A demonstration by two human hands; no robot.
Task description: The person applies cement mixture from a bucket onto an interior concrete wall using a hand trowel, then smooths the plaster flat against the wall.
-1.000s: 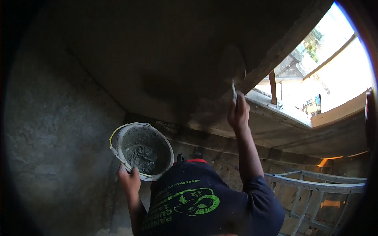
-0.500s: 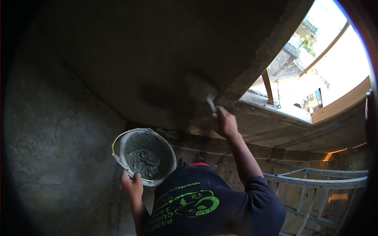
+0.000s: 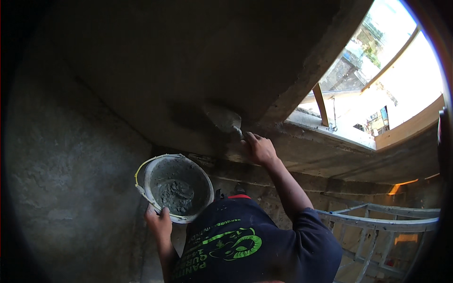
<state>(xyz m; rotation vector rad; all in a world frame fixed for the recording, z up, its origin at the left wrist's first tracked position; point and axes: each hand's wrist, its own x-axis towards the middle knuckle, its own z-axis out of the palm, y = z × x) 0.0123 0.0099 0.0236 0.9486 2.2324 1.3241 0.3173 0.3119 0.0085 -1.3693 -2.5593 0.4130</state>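
Head view | left hand (image 3: 159, 223) grips the near rim of the bucket (image 3: 202, 181), left of the torso, mouth up, likely keeping grey mortar (image 3: 175, 194) within reach | right hand (image 3: 259, 149) closed round trowel (image 3: 225, 119) handle, blade apparently angled to suit the far wall (image 3: 179, 61), contact unclear

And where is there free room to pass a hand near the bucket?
In this view, open gaps show between the bucket and right forearm, and between the yellow handle and left wall. Crowded: the bucket's lower side, between left hand and dark shirt. Depth is unclear.
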